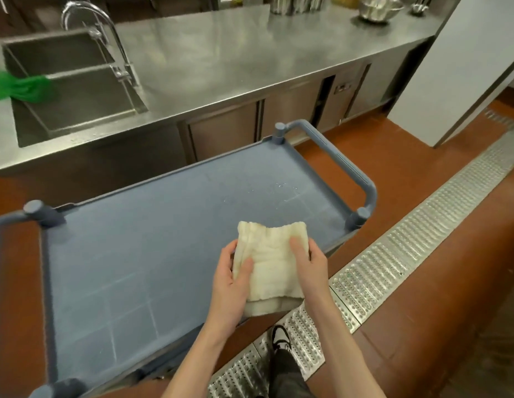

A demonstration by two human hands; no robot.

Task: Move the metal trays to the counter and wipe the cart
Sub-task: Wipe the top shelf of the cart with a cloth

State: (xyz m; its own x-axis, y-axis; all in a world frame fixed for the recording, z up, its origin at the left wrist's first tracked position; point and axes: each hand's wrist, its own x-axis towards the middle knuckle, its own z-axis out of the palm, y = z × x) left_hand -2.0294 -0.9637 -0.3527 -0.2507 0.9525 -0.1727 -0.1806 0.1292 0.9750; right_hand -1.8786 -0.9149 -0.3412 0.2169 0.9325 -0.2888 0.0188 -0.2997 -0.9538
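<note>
Inspector A: Where is the cart being recorded?

Inspector B: The blue cart (152, 254) is being observed at the centre of view, its top shelf lying bare, with water droplets (281, 191) being noted towards 1 o'clock on the shelf. Its handle (347, 165) is being seen at the 2 o'clock end.

Inspector A: And the hands?

Inspector B: A folded white cloth (268, 268) is being held over the cart's near edge, at 5 o'clock of the shelf. It is being gripped by the left hand (231, 285) along its left side, thumb on top, and by the right hand (310, 265) along its right side, thumb likewise on top. Whether the cloth is touching the shelf cannot be told.

Inspector A: Surroundings?

Inspector B: The steel counter (235, 58) is being recorded at 12 o'clock, a sink (74, 93) and tap (106, 33) at 10 o'clock, a green cloth (23, 87) draped at the sink's left rim. Metal bowls (380, 8) are being seen at 1 o'clock. A floor drain grate (422, 248) is being noted at 4 o'clock.
</note>
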